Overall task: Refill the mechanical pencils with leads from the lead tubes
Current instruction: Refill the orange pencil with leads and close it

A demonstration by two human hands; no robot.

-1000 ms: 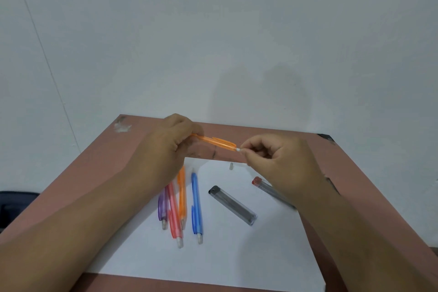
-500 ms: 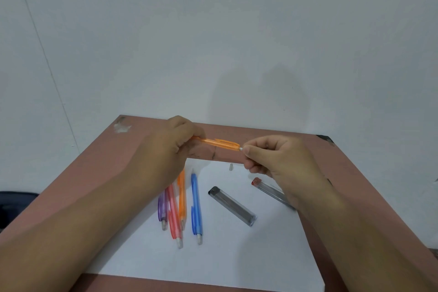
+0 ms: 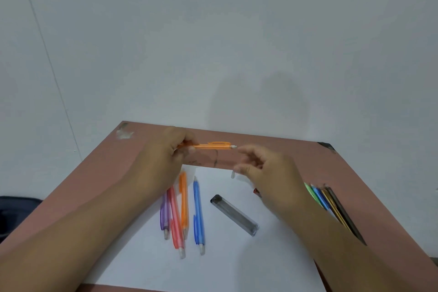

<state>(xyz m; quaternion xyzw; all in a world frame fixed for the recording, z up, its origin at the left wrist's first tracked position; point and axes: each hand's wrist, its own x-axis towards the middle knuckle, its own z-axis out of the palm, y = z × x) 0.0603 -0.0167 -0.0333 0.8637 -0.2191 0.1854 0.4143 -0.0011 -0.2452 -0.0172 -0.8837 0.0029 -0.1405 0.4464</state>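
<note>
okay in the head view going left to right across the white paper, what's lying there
purple pencil → pink pencil → orange pencil → blue pencil → grey lead tube → red-capped lead tube, mostly hidden by the right hand.

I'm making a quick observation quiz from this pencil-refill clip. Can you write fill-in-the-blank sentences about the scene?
1. The left hand holds an ____ mechanical pencil above the table.
2. The right hand holds ____.
3. The pencils on the white paper number ____.
4. The grey lead tube lies right of the ____ pencil.

Missing: orange; nothing; four; blue
</note>
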